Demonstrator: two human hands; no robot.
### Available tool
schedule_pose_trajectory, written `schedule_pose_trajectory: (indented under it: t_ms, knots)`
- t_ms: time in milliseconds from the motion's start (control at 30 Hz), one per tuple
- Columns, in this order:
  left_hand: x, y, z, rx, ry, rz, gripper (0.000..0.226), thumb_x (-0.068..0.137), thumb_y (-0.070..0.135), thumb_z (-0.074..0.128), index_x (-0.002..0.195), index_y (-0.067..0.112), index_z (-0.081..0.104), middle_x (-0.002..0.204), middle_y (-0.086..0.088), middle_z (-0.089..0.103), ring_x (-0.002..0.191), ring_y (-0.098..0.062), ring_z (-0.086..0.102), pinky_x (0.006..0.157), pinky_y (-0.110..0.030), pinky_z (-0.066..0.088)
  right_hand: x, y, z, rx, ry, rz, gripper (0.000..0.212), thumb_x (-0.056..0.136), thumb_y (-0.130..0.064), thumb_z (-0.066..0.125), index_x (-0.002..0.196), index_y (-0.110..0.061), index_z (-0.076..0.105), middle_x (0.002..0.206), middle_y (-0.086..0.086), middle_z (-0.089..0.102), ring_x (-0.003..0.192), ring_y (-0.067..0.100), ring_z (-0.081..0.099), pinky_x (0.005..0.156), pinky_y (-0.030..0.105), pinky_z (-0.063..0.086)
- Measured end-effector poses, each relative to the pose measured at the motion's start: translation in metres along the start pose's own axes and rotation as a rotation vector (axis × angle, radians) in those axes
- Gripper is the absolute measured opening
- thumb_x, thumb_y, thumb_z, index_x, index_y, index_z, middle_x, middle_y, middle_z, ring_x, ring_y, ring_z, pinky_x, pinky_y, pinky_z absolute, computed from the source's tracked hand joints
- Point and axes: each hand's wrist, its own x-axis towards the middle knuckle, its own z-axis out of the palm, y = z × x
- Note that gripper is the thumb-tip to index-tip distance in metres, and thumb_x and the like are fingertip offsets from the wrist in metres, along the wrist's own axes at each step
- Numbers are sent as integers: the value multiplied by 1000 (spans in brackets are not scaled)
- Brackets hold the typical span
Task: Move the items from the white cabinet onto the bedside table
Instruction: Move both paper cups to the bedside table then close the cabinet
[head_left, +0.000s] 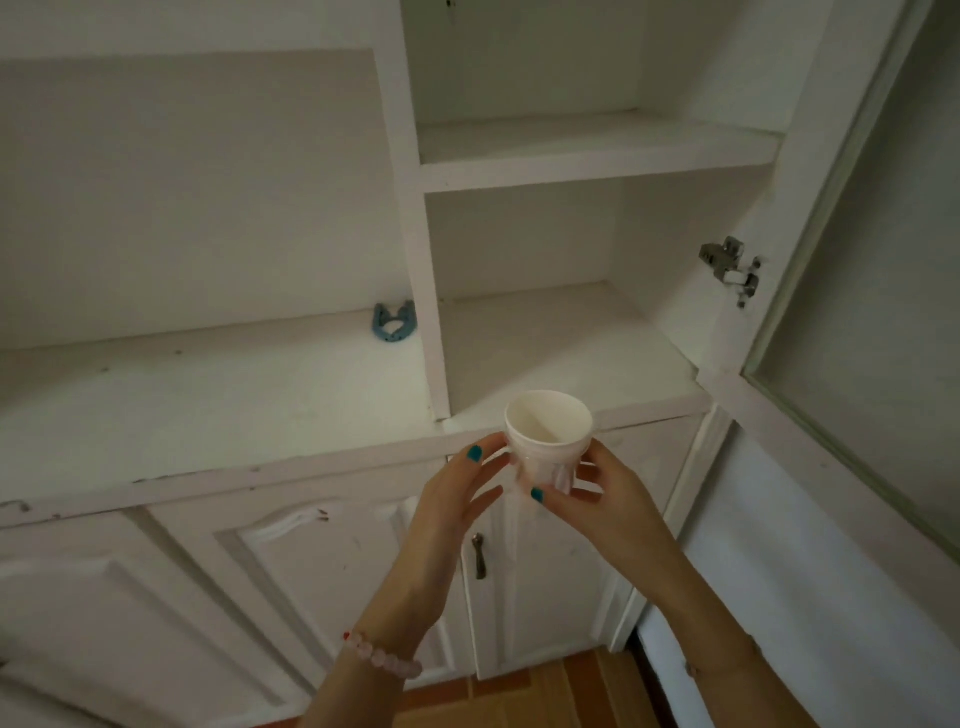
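A small white cup (548, 431) is held upright in front of the white cabinet (311, 467), just below the edge of its lower shelf. My right hand (597, 499) grips the cup's lower body, thumb in front and fingers behind. My left hand (457, 499) touches the cup's left side with its thumb near the rim, fingers loosely extended. A blue hair claw clip (393, 323) lies on the wide left shelf against the vertical divider.
The cabinet's glass door (857, 312) stands open at the right, with a metal hinge (730, 270). Lower cabinet doors with a metal handle (479, 556) are shut. Orange floor tiles (519, 696) show below. The bedside table is out of view.
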Motion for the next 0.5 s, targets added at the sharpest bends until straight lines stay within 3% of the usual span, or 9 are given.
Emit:
schedule_pose_trajectory:
  t_ms: [200, 367, 500]
  knots:
    - [-47, 11, -5, 14, 180, 33, 43, 82, 47, 40, 114, 27, 61, 115, 15, 67, 111, -4, 59, 94, -27, 47, -20, -12, 13, 30, -160, -93, 59, 74, -32, 74, 126, -23, 49, 116, -11, 58, 107, 7, 55, 82, 18, 46]
    - [-94, 14, 5, 36, 326, 43, 43, 83, 48, 45, 116, 24, 60, 121, 9, 63, 110, -4, 59, 91, -23, 49, -51, -14, 19, 55, -278, -144, 56, 71, -34, 75, 118, -32, 44, 111, -18, 53, 101, 1, 53, 77, 14, 43]
    - [-137, 6, 15, 38, 422, 50, 50, 84, 51, 46, 121, 20, 57, 123, 7, 62, 113, -6, 58, 95, -24, 48, -81, -9, 18, 93, -388, -159, 60, 71, -32, 76, 122, -26, 46, 115, -12, 56, 106, 8, 55, 88, 29, 50]
